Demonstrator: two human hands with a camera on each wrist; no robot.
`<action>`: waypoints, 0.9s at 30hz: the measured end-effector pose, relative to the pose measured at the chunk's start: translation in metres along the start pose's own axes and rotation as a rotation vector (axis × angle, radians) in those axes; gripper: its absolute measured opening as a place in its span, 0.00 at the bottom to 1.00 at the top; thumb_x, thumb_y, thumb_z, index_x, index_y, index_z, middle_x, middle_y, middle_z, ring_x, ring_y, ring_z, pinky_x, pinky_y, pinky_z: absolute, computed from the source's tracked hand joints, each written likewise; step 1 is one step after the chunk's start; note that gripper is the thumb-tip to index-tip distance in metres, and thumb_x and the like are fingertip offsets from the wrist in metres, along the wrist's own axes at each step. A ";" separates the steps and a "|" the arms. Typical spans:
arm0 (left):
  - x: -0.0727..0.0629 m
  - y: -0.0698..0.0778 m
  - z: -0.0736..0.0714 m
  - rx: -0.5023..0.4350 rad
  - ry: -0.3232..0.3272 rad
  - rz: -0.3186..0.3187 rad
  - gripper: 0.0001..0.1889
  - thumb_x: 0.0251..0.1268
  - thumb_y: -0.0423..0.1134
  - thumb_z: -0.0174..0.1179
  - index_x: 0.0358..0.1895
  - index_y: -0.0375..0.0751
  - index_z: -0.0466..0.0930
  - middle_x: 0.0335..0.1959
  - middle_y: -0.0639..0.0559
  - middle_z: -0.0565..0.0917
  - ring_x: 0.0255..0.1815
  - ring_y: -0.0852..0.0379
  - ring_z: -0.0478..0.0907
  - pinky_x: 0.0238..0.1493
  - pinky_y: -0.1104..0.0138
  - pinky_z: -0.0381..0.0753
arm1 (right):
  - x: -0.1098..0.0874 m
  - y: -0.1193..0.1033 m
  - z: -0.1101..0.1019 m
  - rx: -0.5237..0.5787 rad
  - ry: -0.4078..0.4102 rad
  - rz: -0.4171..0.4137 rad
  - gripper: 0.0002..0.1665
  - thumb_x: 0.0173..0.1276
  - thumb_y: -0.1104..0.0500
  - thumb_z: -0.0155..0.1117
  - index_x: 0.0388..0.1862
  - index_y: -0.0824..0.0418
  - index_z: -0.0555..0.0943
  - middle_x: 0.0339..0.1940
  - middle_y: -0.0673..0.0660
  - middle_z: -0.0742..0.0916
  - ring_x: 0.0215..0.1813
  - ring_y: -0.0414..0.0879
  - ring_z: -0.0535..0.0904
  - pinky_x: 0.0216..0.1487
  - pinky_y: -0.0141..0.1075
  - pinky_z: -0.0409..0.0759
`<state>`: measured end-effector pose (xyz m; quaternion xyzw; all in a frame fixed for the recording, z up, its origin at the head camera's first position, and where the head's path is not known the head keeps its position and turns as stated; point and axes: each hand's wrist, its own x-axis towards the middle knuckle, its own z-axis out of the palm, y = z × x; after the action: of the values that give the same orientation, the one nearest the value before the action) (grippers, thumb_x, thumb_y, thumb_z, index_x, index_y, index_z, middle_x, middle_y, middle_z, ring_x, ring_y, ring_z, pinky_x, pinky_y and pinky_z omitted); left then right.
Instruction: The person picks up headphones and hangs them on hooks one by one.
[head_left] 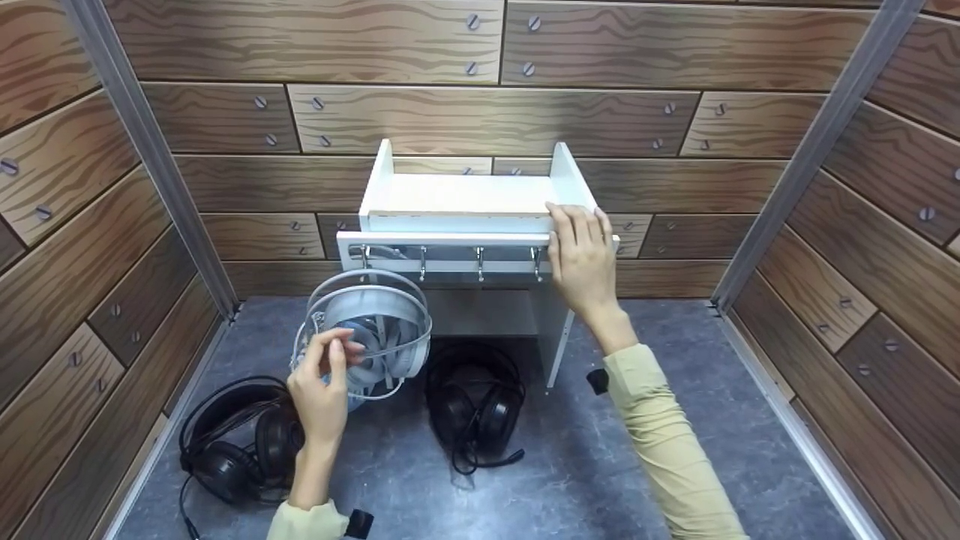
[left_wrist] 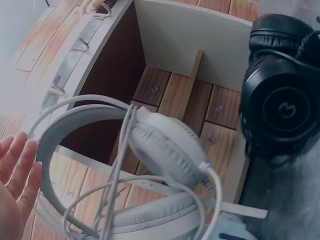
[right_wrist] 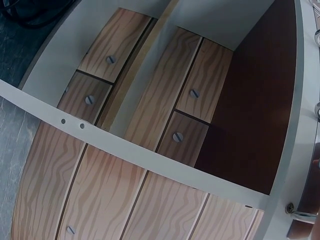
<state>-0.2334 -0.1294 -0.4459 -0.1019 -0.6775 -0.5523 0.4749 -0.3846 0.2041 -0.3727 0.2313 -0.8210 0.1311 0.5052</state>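
White headphones (head_left: 409, 352) hang at the leftmost hook of a white shelf unit (head_left: 465, 193), their thin cable looped around them. My left hand (head_left: 321, 379) is right beside them; the left wrist view shows its fingers (left_wrist: 20, 172) extended next to the headband, not wrapped round it. At the right end of the hook rail (head_left: 450, 238), my right hand (head_left: 583, 262) grips the rail, fingers over its top and thumb at the front. Only a sliver of that hand shows at the edge of the right wrist view.
Black headphones (head_left: 476, 416) lie on the grey floor (head_left: 600, 480) under the unit's front. Another black pair (head_left: 232, 469) lies to the left, partly behind my left hand. Several metal hooks (head_left: 480, 262) line the rail. Wood-patterned walls (head_left: 480, 120) surround the space.
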 end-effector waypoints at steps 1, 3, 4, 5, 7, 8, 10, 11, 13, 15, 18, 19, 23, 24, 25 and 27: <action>-0.003 0.000 0.001 0.001 -0.003 -0.007 0.09 0.70 0.18 0.51 0.39 0.24 0.83 0.25 0.38 0.86 0.22 0.49 0.83 0.30 0.74 0.83 | 0.000 0.000 0.000 0.000 0.001 -0.003 0.24 0.79 0.57 0.47 0.69 0.60 0.74 0.57 0.61 0.80 0.63 0.57 0.73 0.76 0.52 0.57; -0.009 -0.001 0.003 -0.016 -0.011 -0.032 0.09 0.71 0.18 0.51 0.40 0.24 0.82 0.25 0.38 0.86 0.22 0.47 0.83 0.29 0.73 0.83 | -0.001 0.000 0.000 0.000 0.005 -0.007 0.24 0.79 0.57 0.47 0.69 0.60 0.74 0.57 0.61 0.80 0.63 0.57 0.73 0.76 0.52 0.58; -0.012 -0.002 0.004 -0.022 -0.015 -0.043 0.09 0.71 0.18 0.51 0.40 0.23 0.82 0.25 0.38 0.86 0.21 0.47 0.83 0.29 0.72 0.83 | -0.001 0.000 0.000 -0.001 0.006 -0.009 0.24 0.79 0.57 0.48 0.69 0.60 0.74 0.57 0.61 0.80 0.63 0.57 0.73 0.76 0.53 0.58; -0.016 -0.003 0.005 -0.031 -0.019 -0.058 0.09 0.71 0.18 0.51 0.40 0.23 0.82 0.25 0.37 0.86 0.21 0.47 0.83 0.29 0.71 0.84 | -0.001 0.000 0.000 -0.001 0.008 -0.011 0.24 0.79 0.57 0.48 0.69 0.60 0.74 0.57 0.61 0.80 0.63 0.57 0.73 0.76 0.53 0.58; -0.025 -0.004 0.008 -0.040 -0.027 -0.086 0.09 0.71 0.18 0.51 0.40 0.23 0.82 0.25 0.37 0.85 0.21 0.46 0.82 0.28 0.70 0.84 | -0.001 0.000 -0.001 -0.003 0.007 -0.014 0.24 0.78 0.58 0.48 0.69 0.60 0.74 0.57 0.61 0.80 0.63 0.58 0.73 0.75 0.53 0.58; -0.030 -0.005 0.009 -0.047 -0.033 -0.098 0.09 0.71 0.18 0.51 0.39 0.23 0.82 0.24 0.37 0.85 0.21 0.46 0.82 0.28 0.69 0.84 | 0.000 0.000 -0.001 -0.003 0.008 -0.013 0.24 0.78 0.58 0.48 0.69 0.60 0.74 0.57 0.61 0.80 0.63 0.58 0.73 0.75 0.53 0.58; -0.041 -0.008 0.013 -0.049 -0.048 -0.112 0.09 0.71 0.18 0.51 0.39 0.22 0.81 0.24 0.38 0.85 0.20 0.45 0.82 0.27 0.68 0.84 | 0.000 0.000 -0.001 -0.003 0.005 -0.011 0.24 0.78 0.58 0.48 0.69 0.60 0.74 0.57 0.61 0.80 0.63 0.58 0.73 0.76 0.53 0.58; -0.046 -0.010 0.015 -0.050 -0.057 -0.118 0.08 0.70 0.17 0.51 0.39 0.22 0.81 0.24 0.38 0.85 0.20 0.45 0.82 0.26 0.68 0.84 | 0.000 0.000 -0.001 -0.003 0.004 -0.010 0.24 0.78 0.58 0.48 0.69 0.60 0.74 0.57 0.61 0.80 0.63 0.58 0.73 0.76 0.53 0.58; -0.059 -0.019 0.020 -0.047 -0.074 -0.130 0.08 0.70 0.17 0.51 0.39 0.22 0.82 0.24 0.39 0.85 0.19 0.45 0.82 0.25 0.67 0.84 | 0.000 -0.001 -0.002 -0.003 0.002 -0.010 0.24 0.78 0.57 0.48 0.69 0.60 0.74 0.57 0.61 0.80 0.63 0.58 0.73 0.76 0.53 0.58; -0.073 -0.031 0.026 -0.042 -0.092 -0.152 0.09 0.71 0.18 0.52 0.39 0.25 0.83 0.24 0.41 0.86 0.18 0.47 0.82 0.24 0.67 0.83 | 0.000 -0.001 -0.001 -0.002 0.004 -0.009 0.24 0.79 0.57 0.48 0.69 0.60 0.74 0.57 0.61 0.80 0.63 0.57 0.73 0.76 0.53 0.58; -0.091 -0.048 0.034 -0.026 -0.114 -0.198 0.09 0.72 0.21 0.54 0.40 0.31 0.84 0.24 0.45 0.87 0.19 0.52 0.82 0.24 0.70 0.82 | 0.000 -0.001 -0.001 -0.001 0.006 -0.009 0.24 0.79 0.57 0.48 0.69 0.60 0.75 0.57 0.61 0.80 0.63 0.57 0.73 0.76 0.52 0.58; -0.096 -0.052 0.036 -0.018 -0.122 -0.206 0.09 0.73 0.23 0.54 0.40 0.33 0.85 0.24 0.47 0.87 0.19 0.53 0.82 0.24 0.71 0.82 | 0.000 -0.001 -0.001 -0.001 0.006 -0.008 0.23 0.79 0.57 0.48 0.69 0.60 0.75 0.57 0.61 0.80 0.63 0.57 0.73 0.76 0.52 0.58; -0.110 -0.062 0.043 0.014 -0.165 -0.262 0.09 0.75 0.28 0.56 0.39 0.40 0.86 0.26 0.54 0.87 0.21 0.56 0.83 0.25 0.73 0.81 | 0.000 -0.001 0.000 0.003 0.003 -0.006 0.23 0.79 0.57 0.48 0.69 0.60 0.75 0.57 0.61 0.80 0.63 0.57 0.73 0.76 0.52 0.58; -0.113 -0.063 0.044 0.035 -0.178 -0.277 0.08 0.75 0.30 0.57 0.39 0.42 0.86 0.26 0.56 0.87 0.22 0.57 0.84 0.26 0.73 0.81 | 0.000 -0.001 0.000 0.004 0.002 -0.004 0.24 0.79 0.57 0.48 0.69 0.60 0.74 0.57 0.61 0.80 0.63 0.57 0.73 0.76 0.52 0.57; -0.115 -0.064 0.046 0.059 -0.192 -0.292 0.08 0.75 0.31 0.57 0.39 0.42 0.86 0.27 0.57 0.88 0.23 0.58 0.84 0.26 0.73 0.82 | 0.000 -0.001 0.001 0.006 0.002 -0.001 0.24 0.79 0.57 0.48 0.69 0.60 0.74 0.57 0.61 0.80 0.63 0.57 0.73 0.76 0.52 0.57; -0.119 -0.065 0.050 0.121 -0.221 -0.332 0.07 0.74 0.32 0.58 0.41 0.44 0.86 0.30 0.58 0.88 0.26 0.59 0.85 0.29 0.73 0.83 | 0.000 -0.001 0.001 0.008 0.000 0.002 0.24 0.79 0.57 0.48 0.69 0.60 0.74 0.57 0.61 0.80 0.63 0.57 0.73 0.76 0.52 0.57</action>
<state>-0.2401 -0.0650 -0.5757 -0.0202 -0.7650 -0.5666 0.3055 -0.3847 0.2033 -0.3732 0.2326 -0.8206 0.1351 0.5042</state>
